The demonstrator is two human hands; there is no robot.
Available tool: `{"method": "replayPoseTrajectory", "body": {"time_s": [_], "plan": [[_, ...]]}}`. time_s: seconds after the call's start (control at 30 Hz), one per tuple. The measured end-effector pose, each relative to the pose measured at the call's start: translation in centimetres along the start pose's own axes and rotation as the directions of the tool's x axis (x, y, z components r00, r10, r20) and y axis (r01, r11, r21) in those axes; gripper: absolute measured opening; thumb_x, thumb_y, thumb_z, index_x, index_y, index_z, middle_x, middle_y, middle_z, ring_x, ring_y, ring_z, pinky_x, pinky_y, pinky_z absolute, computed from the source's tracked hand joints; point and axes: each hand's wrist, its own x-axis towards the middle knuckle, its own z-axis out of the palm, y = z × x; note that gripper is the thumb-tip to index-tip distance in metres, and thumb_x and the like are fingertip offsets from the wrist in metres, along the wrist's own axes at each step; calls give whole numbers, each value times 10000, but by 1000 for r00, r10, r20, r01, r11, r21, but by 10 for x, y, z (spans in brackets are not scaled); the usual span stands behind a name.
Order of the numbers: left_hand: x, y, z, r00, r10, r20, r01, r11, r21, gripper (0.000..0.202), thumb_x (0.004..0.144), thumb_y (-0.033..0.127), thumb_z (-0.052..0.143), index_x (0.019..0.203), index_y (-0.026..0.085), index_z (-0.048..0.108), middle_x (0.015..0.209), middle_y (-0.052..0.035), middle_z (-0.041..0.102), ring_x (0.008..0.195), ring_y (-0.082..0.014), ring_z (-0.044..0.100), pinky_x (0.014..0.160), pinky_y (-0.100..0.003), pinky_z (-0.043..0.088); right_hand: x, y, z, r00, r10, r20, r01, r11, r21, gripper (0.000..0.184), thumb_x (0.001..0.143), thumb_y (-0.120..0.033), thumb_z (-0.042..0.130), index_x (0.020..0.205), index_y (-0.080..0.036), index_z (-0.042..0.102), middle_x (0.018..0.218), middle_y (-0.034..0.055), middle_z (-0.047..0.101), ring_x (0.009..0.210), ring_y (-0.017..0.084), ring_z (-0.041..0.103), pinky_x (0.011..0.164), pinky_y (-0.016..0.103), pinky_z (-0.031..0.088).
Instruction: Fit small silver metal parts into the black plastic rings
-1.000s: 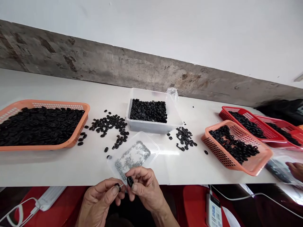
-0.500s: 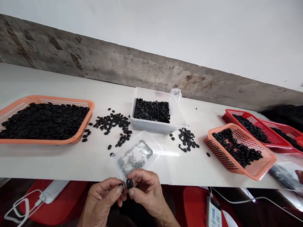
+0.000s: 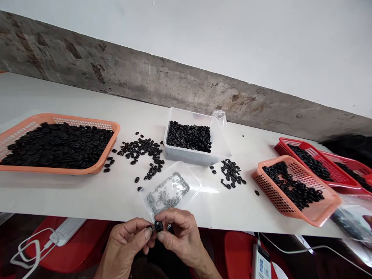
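Observation:
Both my hands meet just below the near edge of the white table (image 3: 87, 197). My right hand (image 3: 181, 234) pinches a small black plastic piece (image 3: 158, 226) between thumb and fingers. My left hand (image 3: 126, 242) is closed in a pinch right beside it, on something tiny that I cannot make out. Just beyond my fingers lies a clear shallow tray of small silver metal parts (image 3: 168, 192). Loose black pieces (image 3: 142, 151) are scattered left of centre, with a smaller heap (image 3: 231, 172) to the right.
A large orange basket of black pieces (image 3: 55, 145) sits at left, a clear tub of them (image 3: 190, 139) at centre, an orange basket (image 3: 296, 188) and red baskets (image 3: 314, 162) at right. A white device with cable (image 3: 62, 232) and a labelled device (image 3: 261, 261) lie below on red stools.
My hands have drawn closer together, the black piece now touching the left fingertips. The view has shifted slightly, and the other person's hand at far right has dropped out of sight.

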Motion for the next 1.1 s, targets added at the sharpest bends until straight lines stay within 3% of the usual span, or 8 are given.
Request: {"method": "replayPoseTrajectory", "body": {"time_s": [0.6,0.93,1.1], "plan": [[0,-5,-4,997,-76,2,76,997,8,229,584,364,823,624,146,765,468,-28,644,409,-98,522,394,-183,364,2,1,-2,995,-80,54,85,992,-90,250,824,-341,677,1038,-218,716,676,8,578,609,130,527,619,259,437],[4,-5,-8,986,-91,138,95,995,-24,185,660,308,797,747,147,761,523,-32,679,447,-104,561,416,-179,420,1,5,-6,993,-14,121,30,991,-132,303,868,-391,616,1059,-175,706,709,37,600,639,143,550,643,278,451],[8,-9,-8,990,-71,119,74,997,-19,174,674,313,785,702,144,754,530,-26,672,471,-118,572,428,-192,433,3,5,-6,987,4,159,24,984,-177,312,892,-390,579,1082,-170,692,723,39,600,665,149,560,652,283,463]]}}
